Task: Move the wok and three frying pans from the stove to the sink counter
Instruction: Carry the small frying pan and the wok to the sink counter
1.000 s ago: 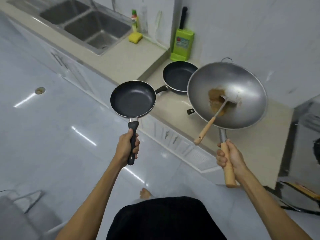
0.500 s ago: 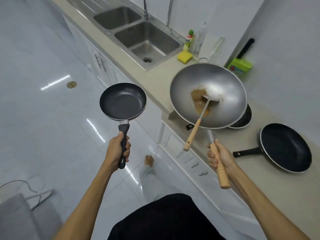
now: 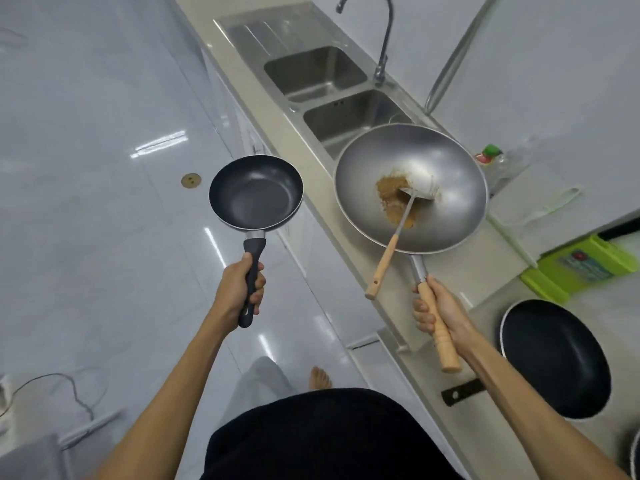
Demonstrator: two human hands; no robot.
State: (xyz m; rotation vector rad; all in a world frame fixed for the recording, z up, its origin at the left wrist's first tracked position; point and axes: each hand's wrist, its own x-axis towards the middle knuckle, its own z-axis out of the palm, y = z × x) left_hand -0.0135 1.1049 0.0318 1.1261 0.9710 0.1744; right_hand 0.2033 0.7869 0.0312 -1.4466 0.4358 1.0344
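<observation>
My left hand [image 3: 239,289] grips the black handle of a small dark frying pan [image 3: 255,192], held in the air over the floor beside the counter. My right hand [image 3: 438,308] grips the wooden handle of a large steel wok [image 3: 446,168], held above the counter just right of the sink. In the wok lie brown residue and a metal spatula [image 3: 391,244] with a wooden handle. A second black frying pan [image 3: 554,358] rests on the lower counter at the right. The rim of another pan [image 3: 636,455] shows at the bottom right corner.
A steel double sink [image 3: 318,76] with a tap [image 3: 382,39] is set into the beige counter [image 3: 277,109]. A green bottle [image 3: 488,155], a white cutting board [image 3: 536,202] and a green knife block [image 3: 581,266] stand by the wall. Glossy tiled floor lies to the left.
I have stepped along the counter toward the sink. Both pans travelled with me; the wok now hangs beside the sink basin, and the pans on the counter have slid to the lower right.
</observation>
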